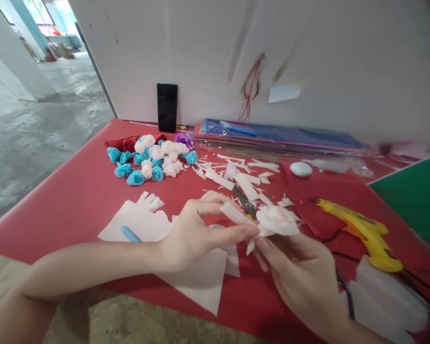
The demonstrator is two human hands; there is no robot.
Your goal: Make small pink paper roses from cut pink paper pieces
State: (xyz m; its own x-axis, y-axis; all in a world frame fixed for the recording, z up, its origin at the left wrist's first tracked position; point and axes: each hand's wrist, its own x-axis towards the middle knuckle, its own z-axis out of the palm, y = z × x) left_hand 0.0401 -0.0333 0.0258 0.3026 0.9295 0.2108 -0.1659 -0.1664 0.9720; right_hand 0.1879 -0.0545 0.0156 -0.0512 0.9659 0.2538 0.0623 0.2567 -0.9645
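Observation:
Between my two hands is a pale paper flower with rounded, layered petals. My right hand pinches its underside from below. The thumb and fingers of my left hand close on a pale paper strip at the flower's left side. Whether the strip is joined to the flower, I cannot tell. Just behind my fingers lie dark-bladed scissors, partly hidden, among white paper scraps. Pale paper sheets lie under my left forearm, with a blue pen on them.
A heap of blue, pale, red and purple paper flowers sits at the back left of the red table. A phone leans against the wall. At right lie a yellow glue gun with its cable, a white oval object and a green board.

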